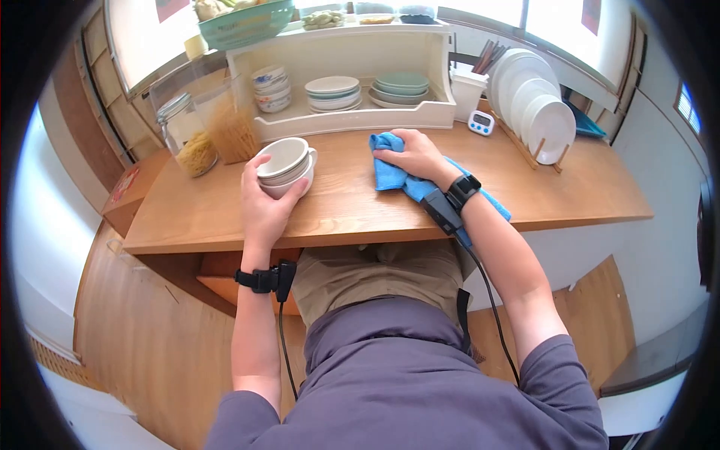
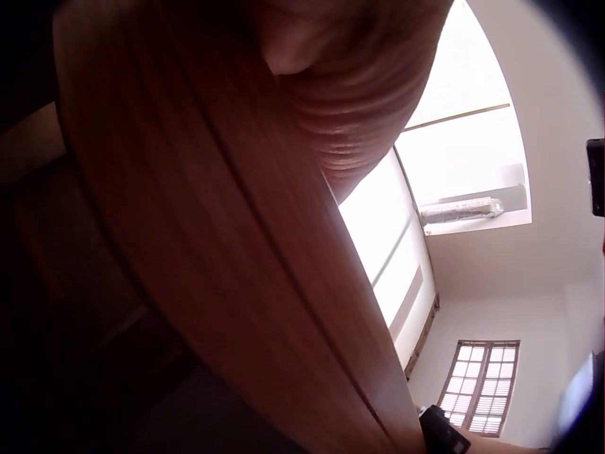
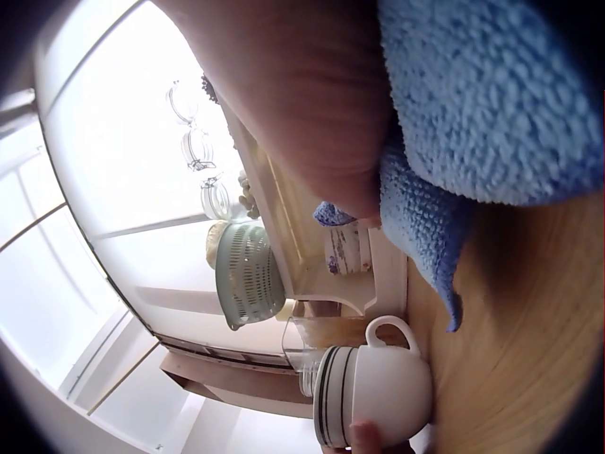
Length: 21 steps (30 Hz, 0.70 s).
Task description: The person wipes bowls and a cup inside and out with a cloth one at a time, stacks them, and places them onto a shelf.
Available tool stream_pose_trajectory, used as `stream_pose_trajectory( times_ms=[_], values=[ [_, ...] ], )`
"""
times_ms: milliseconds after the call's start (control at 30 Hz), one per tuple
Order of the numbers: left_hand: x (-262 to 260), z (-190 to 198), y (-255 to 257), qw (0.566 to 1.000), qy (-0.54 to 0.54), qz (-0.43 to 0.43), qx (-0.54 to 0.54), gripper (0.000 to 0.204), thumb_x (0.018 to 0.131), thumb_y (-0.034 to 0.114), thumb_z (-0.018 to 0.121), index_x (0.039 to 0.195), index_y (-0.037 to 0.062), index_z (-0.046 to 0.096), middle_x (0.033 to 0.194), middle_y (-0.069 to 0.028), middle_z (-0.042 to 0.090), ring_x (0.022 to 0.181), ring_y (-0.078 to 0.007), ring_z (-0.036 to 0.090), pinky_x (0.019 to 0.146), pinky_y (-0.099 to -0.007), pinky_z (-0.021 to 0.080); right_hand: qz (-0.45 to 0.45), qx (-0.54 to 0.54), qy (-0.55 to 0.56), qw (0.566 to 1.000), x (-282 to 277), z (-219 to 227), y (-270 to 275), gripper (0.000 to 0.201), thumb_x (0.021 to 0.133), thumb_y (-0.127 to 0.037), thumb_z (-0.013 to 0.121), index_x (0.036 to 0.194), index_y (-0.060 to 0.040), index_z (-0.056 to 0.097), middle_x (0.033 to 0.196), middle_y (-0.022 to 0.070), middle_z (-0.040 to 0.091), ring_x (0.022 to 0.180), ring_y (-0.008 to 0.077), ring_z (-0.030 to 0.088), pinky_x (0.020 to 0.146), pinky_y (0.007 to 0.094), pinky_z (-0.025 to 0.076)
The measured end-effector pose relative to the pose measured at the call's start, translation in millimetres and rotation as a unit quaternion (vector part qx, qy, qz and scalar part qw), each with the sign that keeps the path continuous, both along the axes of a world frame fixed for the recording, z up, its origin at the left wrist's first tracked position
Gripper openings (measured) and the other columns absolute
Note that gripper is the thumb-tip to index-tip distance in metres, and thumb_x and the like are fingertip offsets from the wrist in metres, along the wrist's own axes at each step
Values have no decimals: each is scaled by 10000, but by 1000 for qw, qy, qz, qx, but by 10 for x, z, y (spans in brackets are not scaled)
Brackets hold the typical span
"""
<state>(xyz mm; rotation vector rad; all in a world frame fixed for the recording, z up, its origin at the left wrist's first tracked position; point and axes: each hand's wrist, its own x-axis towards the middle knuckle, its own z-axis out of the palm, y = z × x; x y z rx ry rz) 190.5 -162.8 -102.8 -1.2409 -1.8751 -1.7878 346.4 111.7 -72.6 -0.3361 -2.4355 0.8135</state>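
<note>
In the head view the left hand (image 1: 264,206) grips a stack of white cups (image 1: 285,166) at the left of the wooden table, thumb and fingers on opposite sides. The right hand (image 1: 416,156) holds a bunched blue cloth (image 1: 388,176), part of which trails under the wrist to the table's front edge. The right wrist view shows the cloth (image 3: 492,95) beside the right hand (image 3: 302,104), with the cups (image 3: 383,392) beyond and a left fingertip on them. In the left wrist view only part of the left hand (image 2: 350,85) shows above the table edge; the cups are hidden.
A white shelf (image 1: 360,124) with stacked bowls and plates stands at the back. Pasta containers (image 1: 196,150) are at the left. To the right are a timer (image 1: 481,123), a utensil holder (image 1: 468,90) and a rack of white plates (image 1: 551,131). A green basket (image 1: 247,26) sits on top.
</note>
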Motion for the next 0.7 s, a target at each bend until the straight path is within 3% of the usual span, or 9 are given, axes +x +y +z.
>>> stream_pose_trajectory(
  times_ms=[300,367,400,467,567,633,700],
  values=[
    [-24,-17,-25,999,17,35,-22,584,763,230,866,1213,59,535,1218,-165,577,1134,-286,575,968,-389,467,-2,17,5,1000,32,30,-46,506,814,-415,749,1119,-14,702,1072,221,712,1020,373,673,905,407,514],
    [-24,-8,-32,995,71,65,-38,524,805,178,851,1198,66,524,1185,-123,606,1073,-206,617,889,-334,524,-3,16,10,1000,35,27,-40,506,814,-414,750,1121,-15,701,1072,222,711,1020,372,673,905,407,514],
    [-8,0,-33,995,71,64,-38,524,805,178,851,1198,66,524,1185,-123,606,1073,-206,617,889,-334,524,-2,20,7,1000,23,22,-28,508,814,-414,750,1124,-14,700,1073,222,711,1019,372,673,904,406,514],
    [38,21,-38,999,11,36,-25,554,765,242,868,1177,63,544,1203,-157,579,1105,-288,590,941,-386,481,-1,25,5,1000,21,24,-25,510,814,-414,751,1126,-14,699,1073,222,711,1017,372,673,903,406,515],
    [65,36,-42,999,13,43,-18,509,765,244,868,1114,54,550,1171,-151,589,1079,-271,594,918,-379,484,-2,23,-5,1000,38,44,-42,507,814,-414,751,1121,-15,700,1071,221,712,1017,371,674,901,408,516],
    [40,19,-49,998,6,53,-36,486,764,248,868,1068,48,547,1137,-145,596,1054,-262,597,900,-371,486,2,42,0,999,34,46,-40,514,833,-406,757,1128,10,690,1027,199,719,971,299,683,869,371,520],
    [24,7,-53,996,0,66,-54,466,763,252,869,1022,41,544,1104,-140,603,1030,-253,600,881,-364,488,1,36,9,999,20,17,-23,511,821,-416,754,1119,-4,697,1048,210,716,1000,336,676,884,391,519]
  ],
)
